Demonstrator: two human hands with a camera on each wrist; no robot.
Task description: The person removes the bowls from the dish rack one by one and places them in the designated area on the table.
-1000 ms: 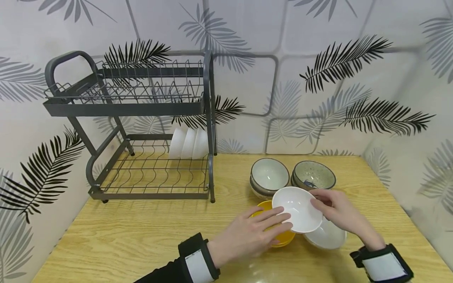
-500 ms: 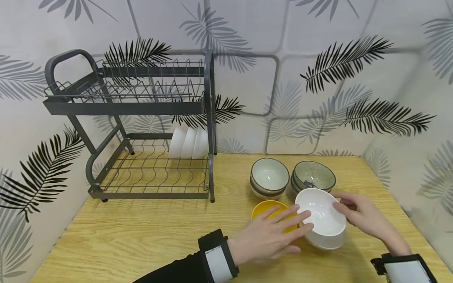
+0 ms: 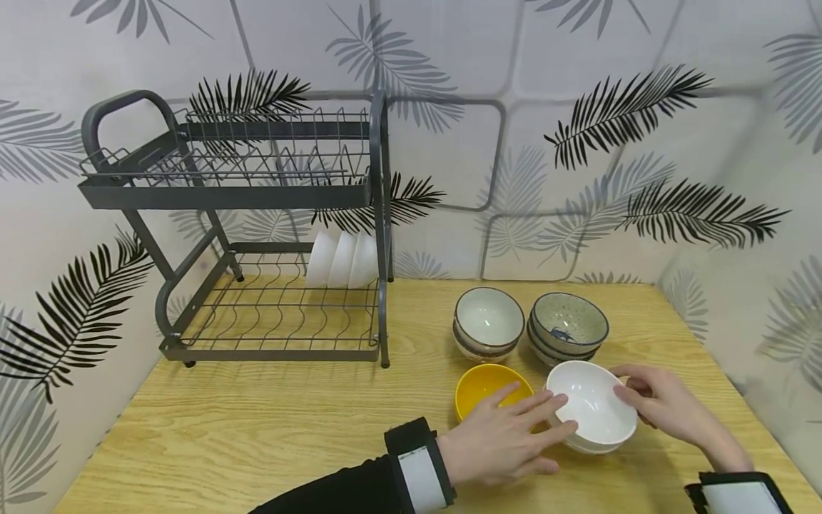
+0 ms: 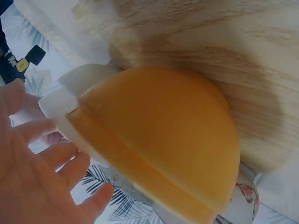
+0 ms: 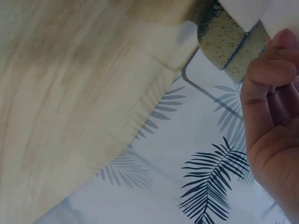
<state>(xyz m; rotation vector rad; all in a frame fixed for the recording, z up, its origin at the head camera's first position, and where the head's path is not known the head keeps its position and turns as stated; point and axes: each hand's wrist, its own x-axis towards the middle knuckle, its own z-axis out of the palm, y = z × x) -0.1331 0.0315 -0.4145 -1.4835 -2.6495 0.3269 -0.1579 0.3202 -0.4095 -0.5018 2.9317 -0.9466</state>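
Note:
A white bowl (image 3: 592, 400) sits low over another white bowl (image 3: 594, 449), whose edge shows beneath it. My right hand (image 3: 671, 410) pinches the upper one at its right rim, thumb on the inside; in the right wrist view the curled fingers (image 5: 262, 100) hold a white edge. With fingers spread, my left hand (image 3: 501, 444) reaches across the front of a yellow bowl (image 3: 484, 389), its fingertips at the white bowl's left side. Seen from the left wrist, the yellow bowl (image 4: 173, 130) covers much of the white bowls (image 4: 58, 105), and two yellow rims show stacked.
Behind stand a stack of pale brown-rimmed bowls (image 3: 489, 320) and a stack of speckled grey-green bowls (image 3: 571, 318). On the left is a dark two-tier dish rack (image 3: 270, 355), with several white bowls (image 3: 340, 260) on edge in its lower tier. A patterned wall (image 3: 449, 171) closes the back.
The white bowl has moved right and down, from beside the yellow bowl to over the other white bowl, with my right hand gripping it. My left hand has followed rightward, fingers spread.

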